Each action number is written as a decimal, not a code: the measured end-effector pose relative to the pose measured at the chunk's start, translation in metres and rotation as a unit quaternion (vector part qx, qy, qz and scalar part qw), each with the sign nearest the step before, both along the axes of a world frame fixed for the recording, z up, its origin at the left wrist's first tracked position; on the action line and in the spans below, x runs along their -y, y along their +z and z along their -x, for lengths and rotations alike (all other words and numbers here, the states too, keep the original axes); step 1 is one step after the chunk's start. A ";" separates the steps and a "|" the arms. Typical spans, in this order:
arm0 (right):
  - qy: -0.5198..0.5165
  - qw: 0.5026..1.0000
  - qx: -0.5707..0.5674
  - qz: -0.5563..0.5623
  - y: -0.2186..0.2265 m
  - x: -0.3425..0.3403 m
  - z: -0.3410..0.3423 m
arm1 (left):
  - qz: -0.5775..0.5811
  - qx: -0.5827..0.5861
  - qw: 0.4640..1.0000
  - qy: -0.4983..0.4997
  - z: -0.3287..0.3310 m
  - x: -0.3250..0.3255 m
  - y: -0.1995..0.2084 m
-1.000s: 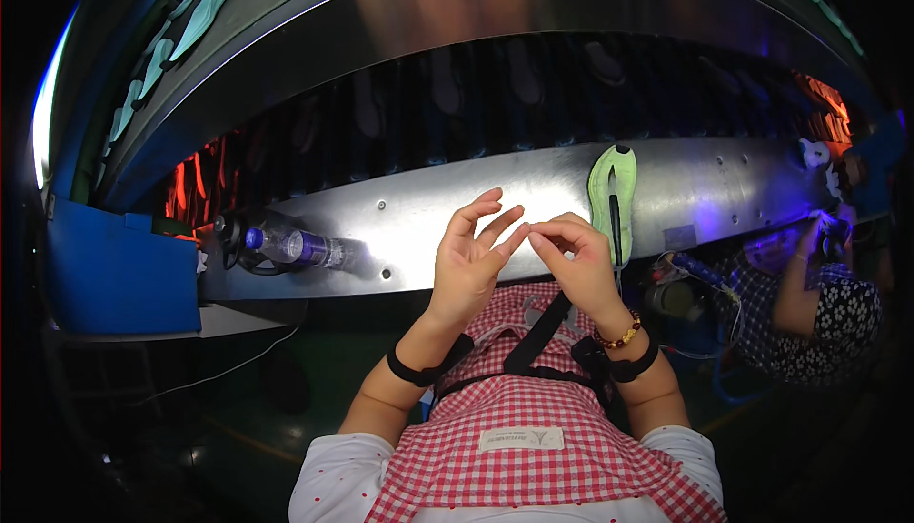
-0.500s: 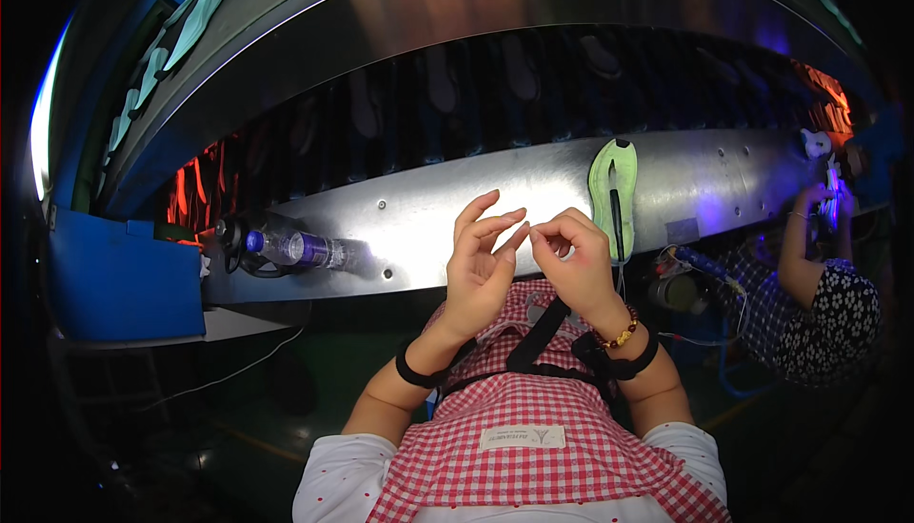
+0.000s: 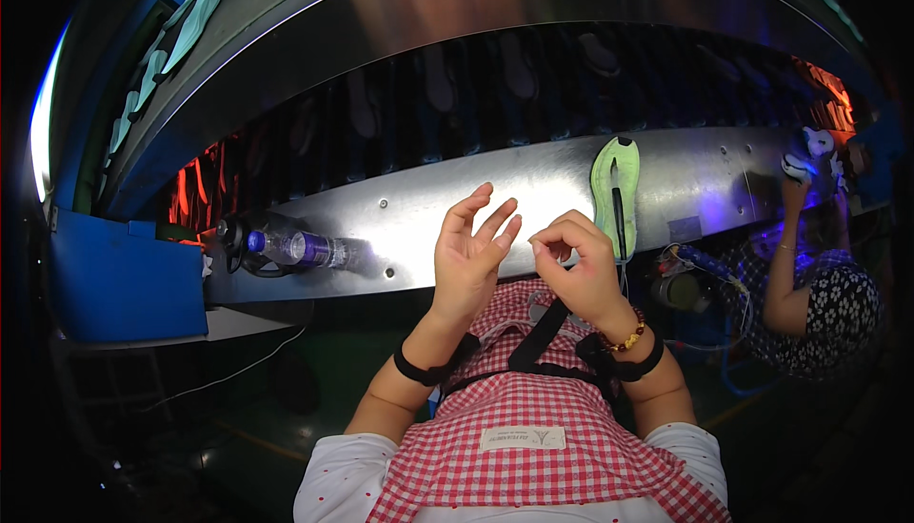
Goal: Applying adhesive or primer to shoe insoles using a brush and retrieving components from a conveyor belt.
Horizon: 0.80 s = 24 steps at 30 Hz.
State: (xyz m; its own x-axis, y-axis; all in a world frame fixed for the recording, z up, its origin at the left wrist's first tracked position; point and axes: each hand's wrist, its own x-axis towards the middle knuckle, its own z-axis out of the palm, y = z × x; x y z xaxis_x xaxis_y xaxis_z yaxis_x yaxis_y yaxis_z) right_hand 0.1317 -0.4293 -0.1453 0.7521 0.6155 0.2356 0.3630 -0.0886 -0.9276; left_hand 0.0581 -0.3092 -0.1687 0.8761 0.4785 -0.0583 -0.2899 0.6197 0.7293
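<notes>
My left hand (image 3: 468, 255) is raised over the near edge of a shiny metal bench (image 3: 428, 190), its fingers spread and nothing visible in them. Just to its right, my right hand (image 3: 581, 266) is closed, thumb and forefinger pinched together. Anything between those fingertips is too small to make out. The two hands are apart. Nearest my right hand, a light green shoe sole (image 3: 602, 185) lies lengthwise on the bench. A slim black pen-shaped tool (image 3: 618, 218) rests along it, a thin cord running off its lower end.
Clear plastic bottles (image 3: 309, 249) lie at the bench's left. Behind the bench, dark slots with sole shapes (image 3: 440, 85) run beneath a metal hood (image 3: 495, 0), glowing orange at both ends. Pale green soles (image 3: 195, 28) stand at upper left. A co-worker (image 3: 819, 314) works at the right.
My left hand has moved slightly left, away from my right hand, and its fingers have spread. My right hand stays pinched. The co-worker's arm has shifted at the right.
</notes>
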 end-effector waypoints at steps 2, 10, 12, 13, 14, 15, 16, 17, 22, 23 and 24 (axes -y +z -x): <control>-0.001 1.000 -0.006 -0.002 0.000 0.001 -0.001 | 0.013 -0.013 1.000 0.001 0.000 -0.001 0.000; -0.020 0.999 -0.029 0.023 -0.002 -0.001 -0.002 | 0.001 0.009 1.000 -0.005 0.000 0.002 -0.003; -0.013 0.999 -0.028 0.025 -0.002 -0.001 -0.001 | -0.035 0.013 0.999 0.006 0.001 0.004 -0.002; -0.013 0.999 -0.028 0.025 -0.001 -0.002 -0.001 | -0.071 0.018 0.997 0.018 0.002 0.005 -0.001; -0.020 0.999 -0.022 0.028 -0.001 -0.003 0.000 | -0.071 0.018 0.997 0.017 0.002 0.005 -0.002; -0.026 0.999 -0.015 0.031 -0.001 -0.003 0.000 | -0.091 0.021 0.995 0.020 0.002 0.006 -0.004; -0.027 0.999 -0.015 0.031 -0.001 -0.003 0.001 | -0.112 0.024 0.993 0.022 0.002 0.007 -0.005; -0.028 0.999 -0.010 0.032 -0.002 -0.003 0.001 | -0.112 0.024 0.993 0.022 0.003 0.008 -0.005; -0.035 0.999 0.000 0.039 0.000 -0.003 0.003 | -0.191 0.024 0.981 0.037 0.003 0.011 -0.005; -0.044 0.998 0.014 0.043 0.000 -0.003 0.004 | -0.190 0.024 0.981 0.036 0.003 0.011 -0.005; -0.054 0.997 0.028 0.046 -0.001 -0.003 0.005 | -0.201 0.024 0.979 0.039 0.003 0.012 -0.006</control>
State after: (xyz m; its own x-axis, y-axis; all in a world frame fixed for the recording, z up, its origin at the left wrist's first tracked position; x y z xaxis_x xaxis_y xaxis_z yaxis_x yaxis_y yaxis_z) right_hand 0.1268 -0.4258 -0.1459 0.8022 0.5528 0.2257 0.3979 -0.2130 -0.8924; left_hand 0.0551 -0.3214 -0.1744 0.8331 0.5199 0.1887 -0.3652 0.2608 0.8936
